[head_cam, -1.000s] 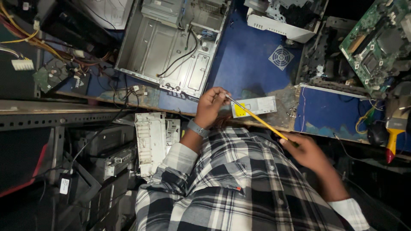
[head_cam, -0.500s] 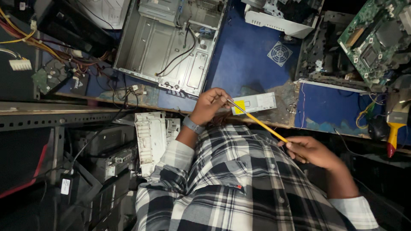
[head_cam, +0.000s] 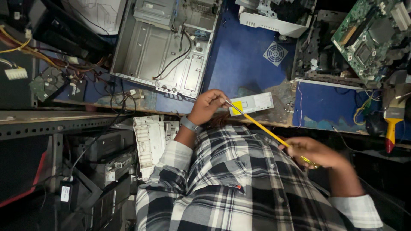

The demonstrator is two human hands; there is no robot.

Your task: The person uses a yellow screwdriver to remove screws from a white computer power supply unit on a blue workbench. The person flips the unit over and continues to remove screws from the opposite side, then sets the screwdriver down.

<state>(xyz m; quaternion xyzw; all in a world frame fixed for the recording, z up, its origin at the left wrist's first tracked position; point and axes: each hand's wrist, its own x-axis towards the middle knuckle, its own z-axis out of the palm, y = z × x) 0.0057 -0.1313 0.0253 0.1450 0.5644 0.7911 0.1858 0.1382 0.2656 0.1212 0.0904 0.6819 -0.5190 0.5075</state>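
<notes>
My left hand (head_cam: 209, 105), with a watch on its wrist, sits at the table's front edge and pinches the far tip of a long thin yellow tool (head_cam: 262, 128). The tool slants down to the right across my plaid shirt. My right hand (head_cam: 317, 152) is closed around its near end, below the table edge. A flat silver drive (head_cam: 257, 102) with a yellow sticker lies on the table just right of my left hand.
An open grey computer case (head_cam: 159, 50) with loose cables lies behind my left hand on the blue table (head_cam: 244, 64). A green circuit board (head_cam: 367, 39) sits at the back right, a red and yellow handled tool (head_cam: 391, 128) at the right edge. Stacked hardware (head_cam: 147, 141) fills the space under the table.
My right hand has drifted slightly to the right with the tool's near end. My left hand has stayed at the table edge on the tip.
</notes>
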